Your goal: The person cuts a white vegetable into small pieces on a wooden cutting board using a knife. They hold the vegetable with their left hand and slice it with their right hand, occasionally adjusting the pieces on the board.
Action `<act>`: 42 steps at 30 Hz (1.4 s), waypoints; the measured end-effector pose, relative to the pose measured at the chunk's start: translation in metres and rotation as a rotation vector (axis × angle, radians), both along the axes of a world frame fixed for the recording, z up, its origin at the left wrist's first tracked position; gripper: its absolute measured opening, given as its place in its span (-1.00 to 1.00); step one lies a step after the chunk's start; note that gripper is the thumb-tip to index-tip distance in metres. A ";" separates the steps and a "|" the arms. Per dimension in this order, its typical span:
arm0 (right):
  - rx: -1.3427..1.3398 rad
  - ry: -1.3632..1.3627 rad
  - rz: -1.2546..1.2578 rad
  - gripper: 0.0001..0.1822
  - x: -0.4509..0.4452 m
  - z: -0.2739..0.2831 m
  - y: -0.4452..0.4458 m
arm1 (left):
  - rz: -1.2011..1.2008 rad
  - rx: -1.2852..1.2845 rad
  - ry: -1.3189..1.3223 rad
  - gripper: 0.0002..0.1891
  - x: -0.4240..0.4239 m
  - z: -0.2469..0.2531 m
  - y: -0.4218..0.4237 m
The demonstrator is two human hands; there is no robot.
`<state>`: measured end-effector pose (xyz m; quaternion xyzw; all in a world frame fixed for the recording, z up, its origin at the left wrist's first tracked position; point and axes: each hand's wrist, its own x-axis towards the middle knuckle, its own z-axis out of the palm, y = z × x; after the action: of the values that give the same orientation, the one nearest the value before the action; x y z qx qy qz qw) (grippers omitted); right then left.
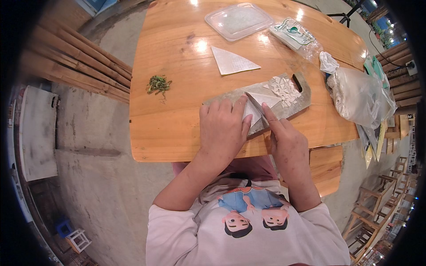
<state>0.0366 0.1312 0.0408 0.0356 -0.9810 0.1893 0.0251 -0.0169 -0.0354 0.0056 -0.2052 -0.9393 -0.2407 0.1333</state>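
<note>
A grey cutting board [223, 96] with a handle slot lies slantwise near the table's front edge. My right hand [289, 141] holds a knife [257, 105], index finger stretched along the blade; its handle is hidden in my palm. The blade rests across a white, paper-like sheet on the board, with one triangular piece [266, 99] to its right. My left hand [223, 123] presses the other part [250, 114] down, fingertips close to the blade. Many small white triangular cut pieces [284, 91] are heaped by the board's slot. Beyond the board lies a larger white triangle [233, 62].
The wooden table [169, 123] holds a small pile of green plant bits [158, 84] at left. At the back are a clear plastic lid or tray [239, 21] and a printed plastic packet [295, 37]. Crumpled white tissue [328, 62] and a clear plastic bag [356, 94] sit right.
</note>
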 end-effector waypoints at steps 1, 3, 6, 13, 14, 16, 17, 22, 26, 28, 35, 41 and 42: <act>0.010 0.003 0.002 -0.19 0.000 -0.001 0.000 | 0.002 -0.002 -0.004 -0.55 0.000 0.000 0.000; 0.011 0.011 0.006 -0.19 -0.001 0.000 -0.001 | 0.006 -0.007 -0.011 -0.55 0.001 0.000 0.000; 0.019 0.011 0.010 -0.19 -0.001 0.001 -0.002 | 0.004 -0.001 -0.007 -0.54 0.001 -0.001 0.000; 0.076 0.018 0.052 -0.24 -0.004 0.007 -0.001 | 0.008 -0.003 -0.006 -0.53 0.001 0.000 0.000; 0.087 0.018 0.060 -0.24 -0.005 0.009 -0.002 | 0.012 -0.001 -0.005 -0.54 0.001 0.000 0.000; 0.108 0.017 0.072 -0.25 -0.006 0.010 -0.003 | 0.014 -0.003 -0.002 -0.54 0.001 -0.001 0.001; 0.142 -0.002 0.071 -0.25 -0.006 0.012 -0.004 | 0.016 -0.006 -0.001 -0.54 0.001 -0.001 0.001; 0.217 -0.036 0.064 -0.22 0.001 0.013 -0.005 | 0.030 -0.031 -0.005 -0.53 0.003 0.001 0.003; 0.243 -0.020 0.075 -0.19 0.013 0.013 -0.003 | 0.043 -0.068 -0.017 -0.52 0.003 0.000 0.004; 0.251 -0.020 0.071 -0.18 0.019 0.013 -0.002 | 0.049 -0.080 -0.014 -0.52 0.004 -0.001 0.004; 0.205 -0.023 0.066 -0.15 0.035 0.008 0.008 | 0.044 -0.061 0.013 -0.54 0.004 -0.002 0.004; 0.214 -0.047 0.053 -0.15 0.044 0.011 0.020 | 0.050 -0.057 -0.007 -0.55 0.004 -0.001 0.005; 0.215 -0.052 0.047 -0.16 0.045 0.011 0.022 | 0.048 -0.055 -0.008 -0.55 0.004 -0.001 0.005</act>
<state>0.0814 0.1528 0.0521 0.0561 -0.9948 0.0842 -0.0088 -0.0129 -0.0304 0.0048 -0.1852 -0.9507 -0.2123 0.1298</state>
